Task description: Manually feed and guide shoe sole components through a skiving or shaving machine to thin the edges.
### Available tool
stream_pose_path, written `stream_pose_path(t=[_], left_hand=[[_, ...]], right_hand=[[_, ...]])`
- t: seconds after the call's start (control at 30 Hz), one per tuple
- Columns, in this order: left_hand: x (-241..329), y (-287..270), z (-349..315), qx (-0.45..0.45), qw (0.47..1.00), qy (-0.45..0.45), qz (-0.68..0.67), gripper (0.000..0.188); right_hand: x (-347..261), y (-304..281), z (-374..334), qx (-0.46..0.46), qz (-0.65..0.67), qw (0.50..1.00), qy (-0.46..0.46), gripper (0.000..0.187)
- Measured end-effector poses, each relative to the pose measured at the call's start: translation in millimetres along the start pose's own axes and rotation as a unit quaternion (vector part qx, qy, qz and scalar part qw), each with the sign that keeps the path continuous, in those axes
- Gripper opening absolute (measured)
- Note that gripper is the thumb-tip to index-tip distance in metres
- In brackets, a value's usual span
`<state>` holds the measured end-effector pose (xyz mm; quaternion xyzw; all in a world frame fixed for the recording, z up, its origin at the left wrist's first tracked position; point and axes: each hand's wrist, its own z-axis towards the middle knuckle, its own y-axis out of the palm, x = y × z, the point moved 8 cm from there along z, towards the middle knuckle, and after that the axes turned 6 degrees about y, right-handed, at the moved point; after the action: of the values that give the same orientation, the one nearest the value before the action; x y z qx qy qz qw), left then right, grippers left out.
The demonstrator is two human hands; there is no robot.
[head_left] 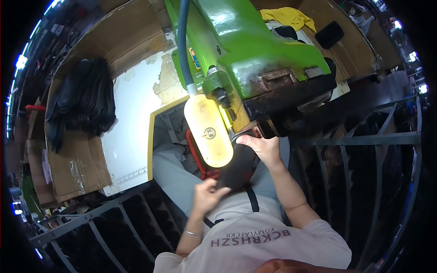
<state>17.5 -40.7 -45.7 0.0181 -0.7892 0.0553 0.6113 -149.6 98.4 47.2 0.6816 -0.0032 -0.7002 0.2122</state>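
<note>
Just below frame centre: a dark shoe sole (236, 166), flat and oblong, long axis running from lower left up toward upper right, upper end pushed up under the green machine (248, 48) near the dark, worn block (291, 102) at its underside. Clamped at both ends. Lower end pinched in the left hand (207, 195), fingers curled over the edge, thumb on top, wrist bent back, a thin bracelet on the forearm rising from the lower middle of the frame. Upper end gripped by the right hand (261, 148), fingers wrapped round the far rim, palm turned down, forearm reaching in steeply from the lower right. Hands apart, one at each tip, right one nearer the machine, left one nearer the body. Exact contact between sole and machine head hidden behind the fingers; cannot tell touching or just short.

Immediately left of the sole: a pale yellow oblong lamp cover (208, 129), hanging from the machine on a blue hose (183, 41), overlapping the sole's left edge. Behind it, a red frame (195, 157) partly hidden.

Further out: a pile of black soles (84, 98) on cardboard at upper left; a white, chipped panel (134, 118) left of centre; grey metal racks (368, 141) at right and lower left; a yellow cloth (289, 17) at the top edge.
</note>
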Motion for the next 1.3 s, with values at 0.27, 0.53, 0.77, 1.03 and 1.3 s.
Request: stream_pose_path(t=[0.27, 0.53, 0.77, 1.03, 1.3], left_hand=[[-8.7, 48.1, 14.8, -0.013, 0.996, 0.073, -0.048, 0.025], [-24.8, -63.9, 35.3, 0.217, 0.969, 0.054, -0.109, 0.019], [12.4, -157.8, 15.0, 0.295, 0.949, 0.108, 0.023, 0.022], [128.6, -297.7, 6.6, 0.520, 0.751, 0.301, 0.275, 0.030], [195.6, -461.5, 88.7, 0.615, 0.683, 0.251, 0.304, 0.056]], right_hand=[[-74.7, -71.1, -17.6, 0.083, -0.381, 0.920, -0.047, 0.028], [-119.7, -281.3, -11.6, 0.521, -0.231, 0.802, -0.180, 0.040], [5.9, -285.1, 42.8, 0.523, -0.265, 0.810, 0.012, 0.066], [42.7, -345.7, -7.6, 0.492, -0.227, 0.838, 0.063, 0.079], [149.5, -251.9, -21.5, 0.368, -0.196, 0.888, 0.195, 0.064]])
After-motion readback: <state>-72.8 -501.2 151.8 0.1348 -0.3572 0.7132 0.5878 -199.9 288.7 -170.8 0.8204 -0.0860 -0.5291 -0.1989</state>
